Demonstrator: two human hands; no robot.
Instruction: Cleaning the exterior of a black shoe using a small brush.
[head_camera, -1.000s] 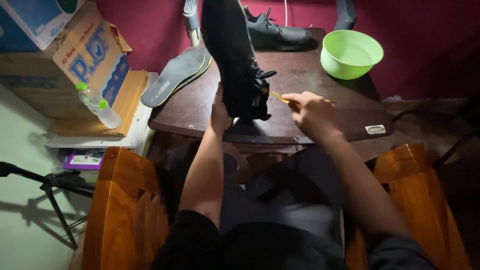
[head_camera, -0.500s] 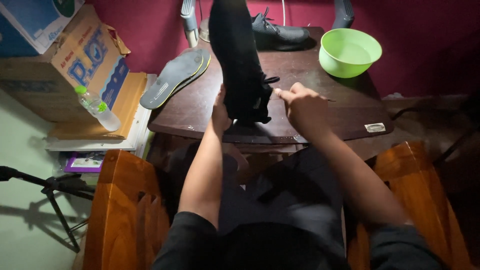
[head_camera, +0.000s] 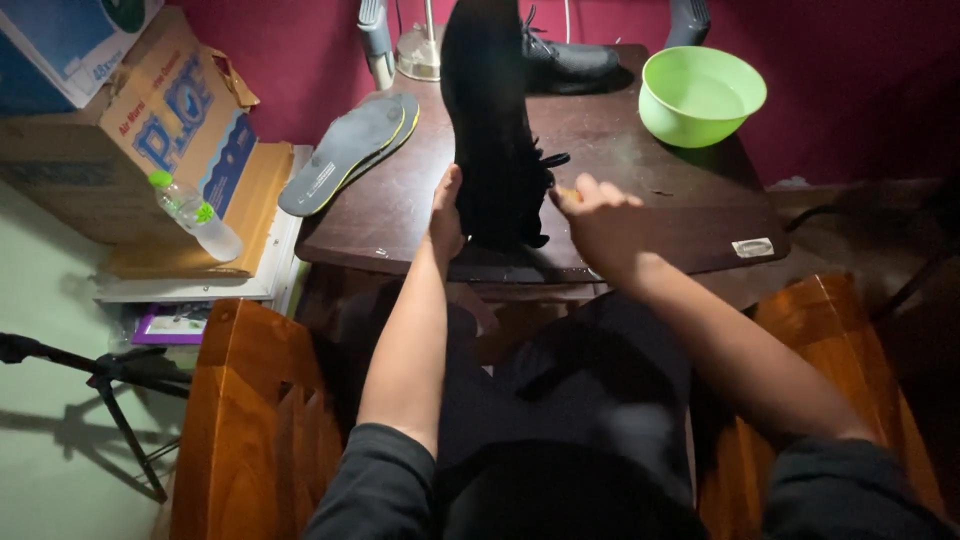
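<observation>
My left hand (head_camera: 446, 212) grips the black shoe (head_camera: 492, 130) standing on the worktop (head_camera: 640, 200); my right hand (head_camera: 600, 215) pinches a small yellow tool (head_camera: 567, 193) beside it.

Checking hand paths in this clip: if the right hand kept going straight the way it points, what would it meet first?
The right hand points left, toward the black shoe standing on the table. It would probably meet the shoe's laced side first; whether it already touches is unclear.

Right hand (head_camera: 600, 215) moved in against black shoe (head_camera: 490, 130).
</observation>
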